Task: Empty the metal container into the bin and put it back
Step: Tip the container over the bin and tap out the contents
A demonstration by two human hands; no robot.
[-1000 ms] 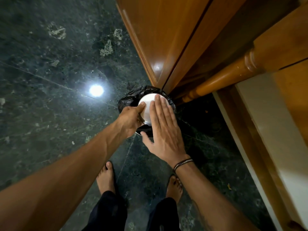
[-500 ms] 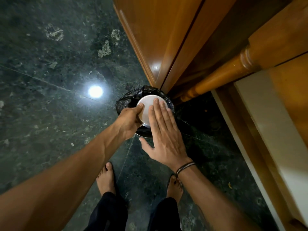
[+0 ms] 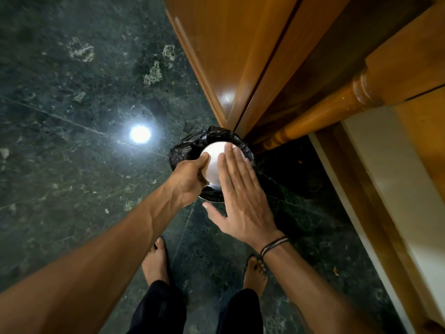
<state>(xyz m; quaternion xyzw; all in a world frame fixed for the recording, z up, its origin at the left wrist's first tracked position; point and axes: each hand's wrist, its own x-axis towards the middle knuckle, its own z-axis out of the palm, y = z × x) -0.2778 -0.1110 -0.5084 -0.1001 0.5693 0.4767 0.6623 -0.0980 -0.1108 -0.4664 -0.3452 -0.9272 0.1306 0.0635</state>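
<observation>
The left hand (image 3: 190, 182) clamped the rim of the upturned round, pale-shining metal container (image 3: 213, 162) while the right hand (image 3: 240, 196) lay flat, fingers together, across its smooth base. The container hung mouth-down directly over the small round bin lined with crinkled black plastic (image 3: 190, 145), just ahead of both hands, the left gripping nearer. The bin stood on the polished dark-green stone floor (image 3: 72, 104), beside a glossy orange-brown wooden cabinet door (image 3: 216, 44).

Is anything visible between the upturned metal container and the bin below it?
Nothing visible. The metal container is held bottom-up over the bin by the left hand, with the right hand flat on its base. The bin's inside is hidden.
</observation>
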